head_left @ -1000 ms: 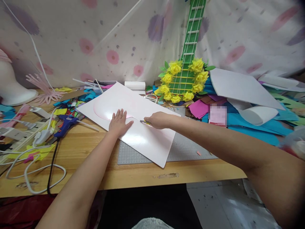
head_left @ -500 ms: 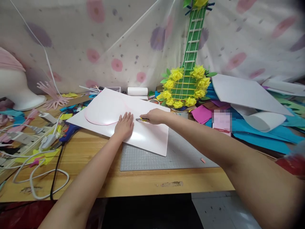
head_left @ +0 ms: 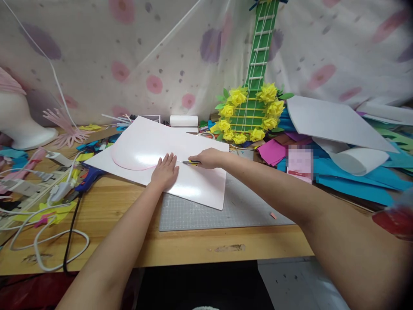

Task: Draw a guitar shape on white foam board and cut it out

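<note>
A white board (head_left: 196, 185) with a curved pink outline lies at an angle over the grey cutting mat (head_left: 251, 206). Pressed flat on the board, fingers stretched out, is my left hand (head_left: 165, 172). Just to its right, my right hand (head_left: 209, 158) is closed round a utility knife (head_left: 192, 162) with yellow and black on its body. The knife's blade points left and meets the board, and a thin line runs from the tip toward my left fingers. My right palm hides most of the handle.
A green paper guitar (head_left: 254, 86) ringed with yellow flowers stands at the back. A blue glue gun (head_left: 90, 177), cables and a power strip (head_left: 29, 189) lie on the left. Blue sheets (head_left: 355, 189) and white foam sheets (head_left: 335, 120) are piled on the right.
The view has shifted slightly, moving everything a little left and up. A thin line now shows on the board between the blade and my left hand. Both hands keep their hold.
</note>
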### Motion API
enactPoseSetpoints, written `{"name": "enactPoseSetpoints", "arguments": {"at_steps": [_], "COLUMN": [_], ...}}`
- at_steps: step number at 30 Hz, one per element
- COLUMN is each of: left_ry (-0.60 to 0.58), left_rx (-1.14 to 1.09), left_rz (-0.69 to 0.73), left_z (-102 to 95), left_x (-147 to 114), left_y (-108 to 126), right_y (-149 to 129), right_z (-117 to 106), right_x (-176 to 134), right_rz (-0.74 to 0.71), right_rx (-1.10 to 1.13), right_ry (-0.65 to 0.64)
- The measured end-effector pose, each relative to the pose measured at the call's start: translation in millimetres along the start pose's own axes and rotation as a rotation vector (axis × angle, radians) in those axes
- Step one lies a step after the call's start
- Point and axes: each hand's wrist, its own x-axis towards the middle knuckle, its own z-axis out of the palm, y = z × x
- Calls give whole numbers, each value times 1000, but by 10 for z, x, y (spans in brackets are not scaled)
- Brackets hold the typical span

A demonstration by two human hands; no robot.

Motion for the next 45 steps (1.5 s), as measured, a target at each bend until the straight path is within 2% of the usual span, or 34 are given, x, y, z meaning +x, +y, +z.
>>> {"name": "enactPoseSetpoints", "arguments": {"at_steps": [21,37,45], "left_ry": [8,13,-32], "left_rx": [8,7,0], "left_rz": [-1,5,-9], "left_z": [9,16,-24], "left_x": [6,20,16], "left_y": [2,-4,14], "right_y": [76,160,173], "right_z": [84,139,209], "right_x": [-133,-376,-478], "right_rz": [24,55,76], "right_rx": [23,9,25], "right_ry": [-12,-40,-20]}}
